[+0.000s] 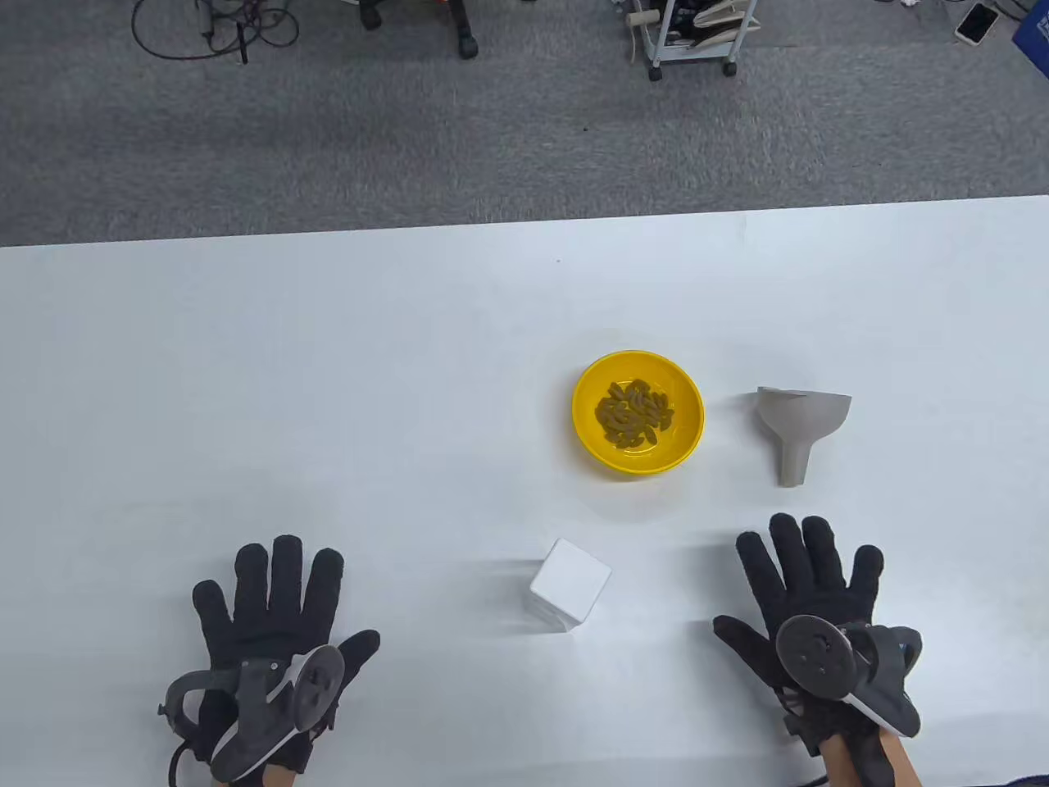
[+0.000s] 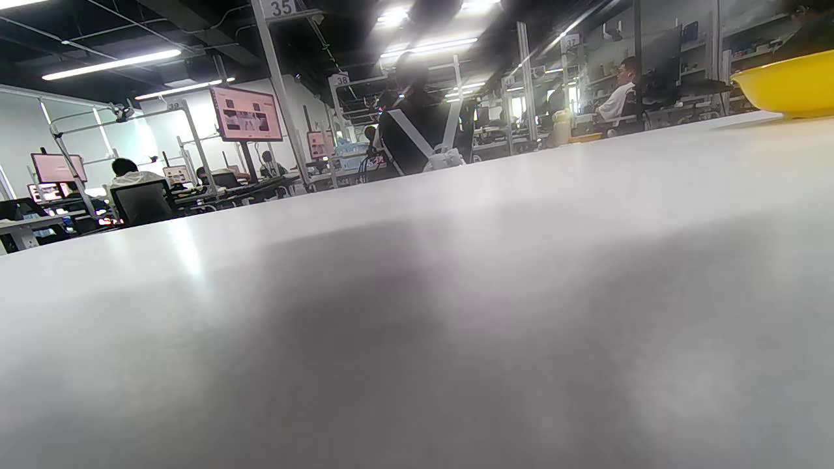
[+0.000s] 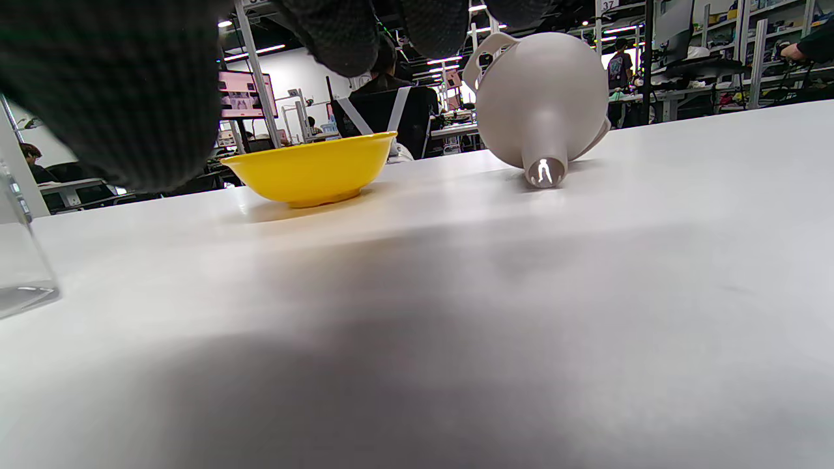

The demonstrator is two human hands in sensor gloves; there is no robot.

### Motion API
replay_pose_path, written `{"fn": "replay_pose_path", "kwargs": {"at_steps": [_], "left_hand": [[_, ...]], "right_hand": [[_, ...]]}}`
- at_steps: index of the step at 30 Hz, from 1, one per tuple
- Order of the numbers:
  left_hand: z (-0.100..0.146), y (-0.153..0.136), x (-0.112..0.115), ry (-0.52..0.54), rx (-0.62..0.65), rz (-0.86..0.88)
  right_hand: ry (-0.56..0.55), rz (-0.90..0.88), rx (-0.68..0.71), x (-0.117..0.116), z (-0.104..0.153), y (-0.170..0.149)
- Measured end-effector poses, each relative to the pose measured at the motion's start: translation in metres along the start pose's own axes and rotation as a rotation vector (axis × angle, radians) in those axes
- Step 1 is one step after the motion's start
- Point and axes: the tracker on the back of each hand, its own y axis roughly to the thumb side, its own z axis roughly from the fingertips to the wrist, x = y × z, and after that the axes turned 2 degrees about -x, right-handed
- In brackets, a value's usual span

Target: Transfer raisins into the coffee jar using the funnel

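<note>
A yellow bowl (image 1: 638,412) with raisins (image 1: 633,412) stands mid-table; it also shows in the right wrist view (image 3: 313,170) and at the left wrist view's right edge (image 2: 788,83). A grey funnel (image 1: 799,423) lies on its side to the bowl's right, spout toward me (image 3: 546,104). A clear jar with a white square lid (image 1: 569,584) stands between my hands; its glass edge shows in the right wrist view (image 3: 16,247). My left hand (image 1: 270,598) lies flat and open at the near left, empty. My right hand (image 1: 811,574) lies flat and open just below the funnel, empty.
The white table (image 1: 328,393) ends at a far edge, with grey carpet beyond. A wheeled cart (image 1: 692,33) and cables (image 1: 213,29) stand on the floor far back.
</note>
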Motion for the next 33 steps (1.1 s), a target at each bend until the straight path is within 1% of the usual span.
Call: {"fn": "replay_pose_path", "kwargs": {"at_steps": [13, 23, 27, 29, 33], "left_hand": [[-0.001, 0.000, -0.001, 0.005, -0.003, 0.018], [-0.001, 0.002, 0.000, 0.003, 0.001, -0.003], [-0.001, 0.002, 0.000, 0.008, 0.001, 0.007], [0.000, 0.001, 0.000, 0.012, 0.001, 0.014], [0.000, 0.001, 0.000, 0.009, -0.001, 0.017]], "right_hand": [[0.020, -0.041, -0.025, 0.000, -0.001, -0.004], [0.040, -0.056, -0.032, -0.001, -0.001, -0.005], [0.032, -0.069, -0.031, -0.002, -0.001, -0.005], [0.020, -0.099, -0.030, -0.005, -0.004, -0.007], [0.053, -0.090, -0.037, -0.007, -0.011, -0.001]]}}
